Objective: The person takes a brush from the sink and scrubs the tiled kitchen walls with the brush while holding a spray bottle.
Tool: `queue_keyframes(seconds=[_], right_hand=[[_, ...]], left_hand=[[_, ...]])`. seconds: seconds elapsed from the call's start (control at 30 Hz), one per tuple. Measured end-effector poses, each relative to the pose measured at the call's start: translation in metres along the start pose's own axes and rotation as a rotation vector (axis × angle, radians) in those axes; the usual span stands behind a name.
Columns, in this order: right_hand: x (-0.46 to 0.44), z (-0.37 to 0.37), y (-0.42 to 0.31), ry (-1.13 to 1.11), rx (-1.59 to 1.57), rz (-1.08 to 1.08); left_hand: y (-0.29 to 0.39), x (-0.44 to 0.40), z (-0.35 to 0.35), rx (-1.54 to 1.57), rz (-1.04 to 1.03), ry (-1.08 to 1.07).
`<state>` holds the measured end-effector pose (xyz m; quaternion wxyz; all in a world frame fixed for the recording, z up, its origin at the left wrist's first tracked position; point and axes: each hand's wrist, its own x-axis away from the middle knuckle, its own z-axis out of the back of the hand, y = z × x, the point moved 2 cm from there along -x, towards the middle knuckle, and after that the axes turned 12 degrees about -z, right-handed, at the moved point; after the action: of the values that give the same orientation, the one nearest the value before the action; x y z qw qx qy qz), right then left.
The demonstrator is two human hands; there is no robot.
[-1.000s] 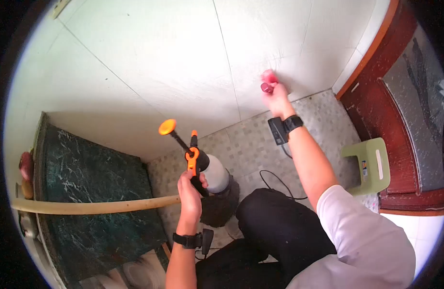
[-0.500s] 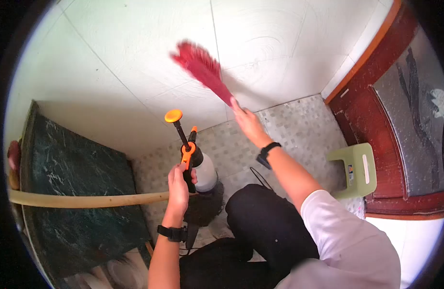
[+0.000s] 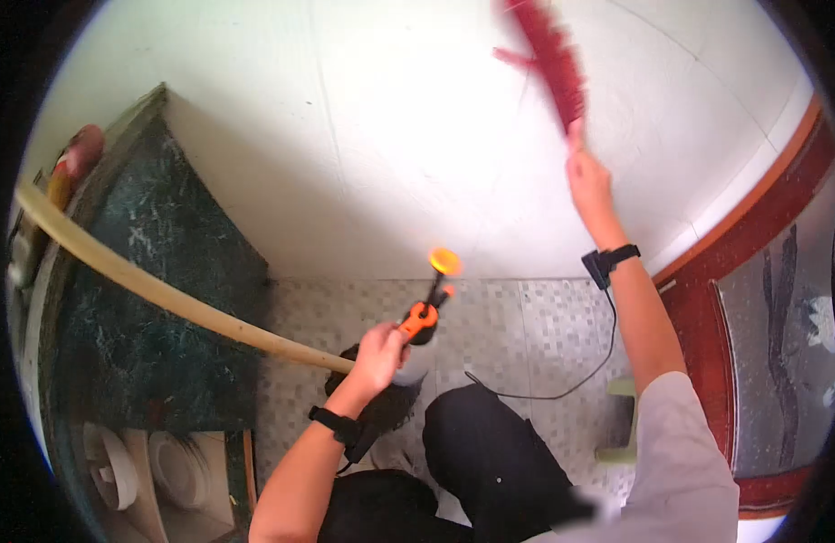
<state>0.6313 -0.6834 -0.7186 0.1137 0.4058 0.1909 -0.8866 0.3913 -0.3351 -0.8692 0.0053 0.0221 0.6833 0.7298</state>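
Note:
My right hand [image 3: 591, 185] is raised in front of the white wall, closed around the handle of a red brush [image 3: 555, 68]. The brush is blurred, its bristles face right, and its top runs out of view. My left hand [image 3: 381, 353], lower down, grips the black and orange handle of a pump sprayer [image 3: 421, 319]. A yellow pump knob [image 3: 444, 261] tops the sprayer; my hand partly hides its pale bottle. A long pale pole [image 3: 191, 308] passes from the left edge to behind my left hand, near a dark bristly thing [image 3: 386, 407]. Whether the hand touches the pole, I cannot tell.
A dark green cabinet [image 3: 177, 244] stands left, with white dishes [image 3: 180, 469] in its lower compartments. Right are a red-framed door [image 3: 698, 330] and a green stool [image 3: 619, 452]. A black cable [image 3: 562, 395] hangs from my right wrist strap over the tiled floor [image 3: 490, 335].
My right hand has swung the red brush up and to the right along the wall. My left hand still holds the sprayer, now tilted more to the right. The view has shifted.

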Motion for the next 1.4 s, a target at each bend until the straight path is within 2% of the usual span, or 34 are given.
queue_keyframes(seconds=[0.03, 0.07, 0.13, 0.17, 0.23, 0.27, 0.33, 0.4, 0.47, 0.53, 0.6, 0.67, 0.73, 0.77, 0.8, 0.87, 0.93, 1.0, 1.07, 1.13, 1.2, 1.27, 1.33, 1.4], right_hand=[[0.005, -0.013, -0.006, -0.027, -0.018, 0.274], [0.019, -0.028, -0.01, -0.189, 0.149, 0.264], [0.05, -0.031, -0.027, -0.473, 0.265, 0.418], [0.062, -0.027, -0.029, -0.567, 0.39, 0.481], [0.07, -0.021, -0.004, -0.604, 0.321, 0.541], [0.052, -0.009, 0.004, -0.595, 0.323, 0.573], [0.015, 0.015, 0.003, -0.467, 0.496, 0.499], [-0.04, 0.059, -0.046, -0.245, 0.453, 0.478], [-0.076, 0.079, -0.103, -0.04, 0.247, 0.462], [-0.094, 0.068, -0.155, 0.094, 0.033, 0.424], [-0.093, 0.021, -0.178, 0.037, 0.027, 0.4], [-0.063, 0.006, -0.204, -0.148, 0.213, 0.493], [-0.038, -0.009, -0.2, -0.376, 0.44, 0.673], [-0.027, -0.014, -0.185, -0.42, 0.449, 0.755], [-0.02, -0.006, -0.164, -0.463, 0.459, 0.84], [-0.031, 0.032, -0.15, -0.562, 0.544, 0.828], [-0.076, 0.06, -0.133, -0.517, 0.583, 0.616], [-0.123, 0.1, -0.175, -0.282, 0.644, 0.629], [-0.157, 0.104, -0.228, -0.082, 0.34, 0.619], [-0.163, 0.079, -0.286, -0.004, 0.08, 0.621], [-0.145, 0.029, -0.319, -0.247, 0.137, 0.389], [-0.093, -0.017, -0.325, -0.19, 0.263, 0.643], [-0.046, -0.032, -0.292, -0.354, 0.368, 0.793], [-0.019, -0.02, -0.225, -0.521, 0.391, 0.825]], left_hand=[[0.009, 0.0, 0.0, -0.136, -0.049, -0.082], [0.013, 0.003, -0.001, -0.204, -0.034, -0.132], [0.005, 0.005, -0.005, -0.328, -0.053, -0.241], [0.003, 0.008, -0.006, -0.307, -0.062, -0.213], [0.003, 0.008, -0.007, -0.368, -0.136, -0.248], [0.004, 0.008, -0.008, -0.357, -0.147, -0.219], [0.002, 0.01, -0.004, -0.356, -0.083, -0.184], [0.004, 0.015, -0.008, -0.351, -0.086, -0.19], [0.006, 0.012, -0.005, -0.371, -0.131, -0.191], [0.006, 0.007, -0.006, -0.378, -0.156, -0.19], [0.005, 0.006, -0.008, -0.39, -0.094, -0.186], [-0.001, 0.002, -0.009, -0.408, -0.126, -0.197], [-0.009, -0.002, -0.008, -0.466, -0.161, -0.174], [-0.003, -0.002, -0.006, -0.464, -0.164, -0.161], [0.004, -0.001, -0.009, -0.476, -0.15, -0.181], [0.011, 0.001, -0.008, -0.469, -0.148, -0.177], [0.01, -0.006, -0.009, -0.518, -0.144, -0.242], [0.01, -0.008, -0.009, -0.525, -0.166, -0.208], [0.013, -0.013, -0.01, -0.55, -0.147, -0.241], [0.018, -0.012, -0.007, -0.508, -0.212, -0.24], [0.02, -0.014, -0.008, -0.469, -0.158, -0.324], [0.006, -0.022, -0.01, -0.569, -0.177, -0.314], [0.003, -0.018, -0.01, -0.571, -0.175, -0.251], [-0.001, -0.014, -0.007, -0.544, -0.162, -0.247]])
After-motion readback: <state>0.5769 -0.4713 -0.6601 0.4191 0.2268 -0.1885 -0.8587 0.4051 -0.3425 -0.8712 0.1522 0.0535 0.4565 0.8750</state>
